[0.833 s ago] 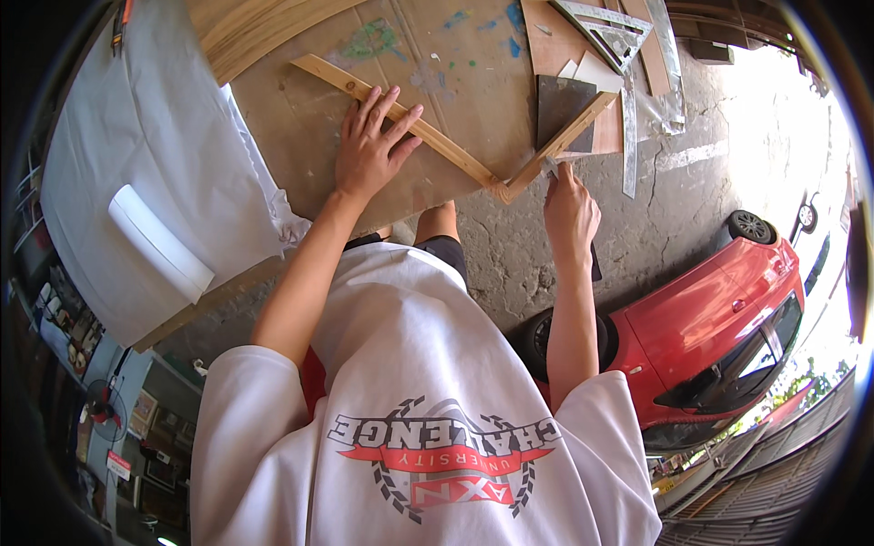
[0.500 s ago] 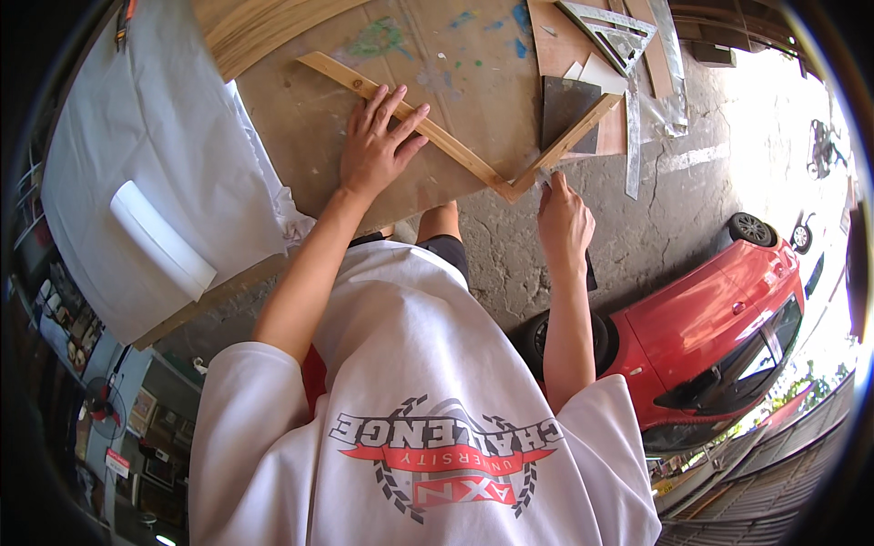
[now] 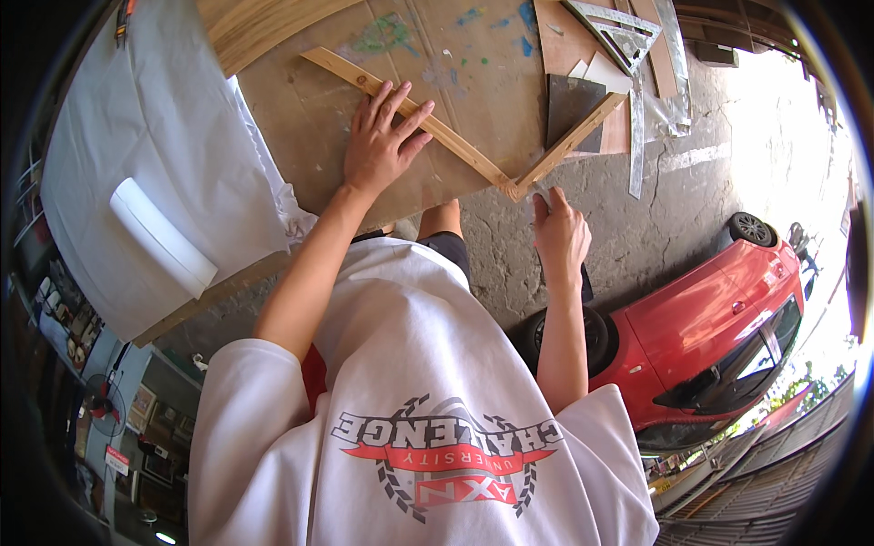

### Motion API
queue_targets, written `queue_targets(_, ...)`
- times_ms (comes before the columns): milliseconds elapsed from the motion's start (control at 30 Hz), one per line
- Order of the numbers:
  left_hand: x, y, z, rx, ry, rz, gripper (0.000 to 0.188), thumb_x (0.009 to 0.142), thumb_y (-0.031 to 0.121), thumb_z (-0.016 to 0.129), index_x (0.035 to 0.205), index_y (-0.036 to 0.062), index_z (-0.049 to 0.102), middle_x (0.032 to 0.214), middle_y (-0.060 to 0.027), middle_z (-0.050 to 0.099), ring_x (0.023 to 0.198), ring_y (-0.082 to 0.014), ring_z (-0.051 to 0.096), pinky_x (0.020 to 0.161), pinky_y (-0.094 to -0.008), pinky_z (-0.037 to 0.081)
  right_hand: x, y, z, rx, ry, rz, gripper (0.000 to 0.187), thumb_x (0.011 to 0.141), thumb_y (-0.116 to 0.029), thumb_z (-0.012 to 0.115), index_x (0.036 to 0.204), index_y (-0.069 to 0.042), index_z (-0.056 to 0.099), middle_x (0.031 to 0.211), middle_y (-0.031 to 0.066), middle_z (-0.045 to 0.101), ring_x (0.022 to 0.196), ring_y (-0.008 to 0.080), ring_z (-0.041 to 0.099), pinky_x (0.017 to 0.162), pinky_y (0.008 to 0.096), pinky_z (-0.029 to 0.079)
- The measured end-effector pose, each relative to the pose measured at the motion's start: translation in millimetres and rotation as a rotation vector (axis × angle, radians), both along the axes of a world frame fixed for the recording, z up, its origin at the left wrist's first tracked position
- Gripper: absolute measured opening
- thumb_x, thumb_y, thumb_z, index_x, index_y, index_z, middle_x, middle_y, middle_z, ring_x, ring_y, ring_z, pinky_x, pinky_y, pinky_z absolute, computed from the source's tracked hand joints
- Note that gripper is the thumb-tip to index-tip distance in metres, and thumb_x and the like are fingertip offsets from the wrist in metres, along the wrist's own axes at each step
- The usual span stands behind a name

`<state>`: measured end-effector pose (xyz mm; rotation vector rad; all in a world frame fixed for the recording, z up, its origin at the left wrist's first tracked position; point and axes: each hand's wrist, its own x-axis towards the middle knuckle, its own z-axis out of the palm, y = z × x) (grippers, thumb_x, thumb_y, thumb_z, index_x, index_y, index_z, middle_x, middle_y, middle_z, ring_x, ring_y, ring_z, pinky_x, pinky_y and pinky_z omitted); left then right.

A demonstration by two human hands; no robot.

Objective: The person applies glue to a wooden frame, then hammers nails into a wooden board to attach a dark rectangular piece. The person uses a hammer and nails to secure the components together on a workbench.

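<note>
Two pale wooden strips meet at a corner, forming a V that juts past the table's near edge. My left hand lies across the left wooden strip, fingers spread and flat over it. The right wooden strip slants up toward the far right, its end over a dark square plate. Just right of the corner, my right hand is closed, apart from the wood. A dark narrow piece shows behind its wrist; most of what it grips is hidden, and I cannot tell its kind.
The worktable is brown and paint-stained. A metal triangle square and a steel ruler lie at the far right. On the left, white sheeting carries a curled white sheet. A red car stands to the right.
My right hand has drawn back slightly toward me, away from the right strip's side. My left hand keeps its place on the left strip.
</note>
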<state>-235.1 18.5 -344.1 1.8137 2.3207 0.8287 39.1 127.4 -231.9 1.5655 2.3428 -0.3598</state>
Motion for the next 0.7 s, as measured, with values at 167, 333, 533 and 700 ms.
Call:
queue_targets(167,0.0,-1.1,0.3,-0.029,0.02,-0.003,0.051,0.095,0.043,0.067,0.143,0.0321,0.059,0.153,-0.0077,0.048,0.142,-0.0349,0.043,0.113,-0.052,0.036,0.7,-6.3,-3.0,-0.062,0.001,-0.068,0.022,0.097,-0.031,0.062,0.092,-0.009,0.06,0.071,0.0195,0.069,0.068,0.0422,0.069,0.058,0.0511,0.054)
queue_targets(333,0.1,-0.1,0.3,0.001,-0.008,-0.003,0.051,0.095,0.043,0.067,0.143,0.0329,0.058,0.153,-0.0079,0.048,0.141,-0.0354,0.043,0.113,-0.0522,0.037,-2.7,-11.0,-5.2,-0.028,-0.005,-0.022,0.023,0.097,-0.031,0.062,0.091,-0.009,0.061,0.071,0.0197,0.069,0.069,0.0424,0.069,0.059,0.0512,0.055)
queue_targets(533,-0.2,-1.0,0.4,-0.019,0.008,-0.002,0.05,0.095,0.042,0.067,0.143,0.0329,0.059,0.153,-0.0076,0.048,0.142,-0.0348,0.042,0.113,-0.0517,0.036,-3.8,0.8,10.2,-0.005,0.014,-0.071,0.022,0.097,-0.03,0.062,0.095,-0.008,0.063,0.071,0.022,0.068,0.069,0.0433,0.069,0.06,0.0519,0.055)
queue_targets(700,0.4,-0.3,0.3,-0.016,0.004,-0.001,0.049,0.095,0.043,0.067,0.143,0.0331,0.059,0.153,-0.0073,0.048,0.142,-0.0343,0.042,0.113,-0.0513,0.036,3.1,42.5,16.0,0.058,0.018,0.021,0.022,0.098,-0.03,0.061,0.097,-0.008,0.064,0.07,0.0214,0.068,0.069,0.0434,0.068,0.06,0.0517,0.054)
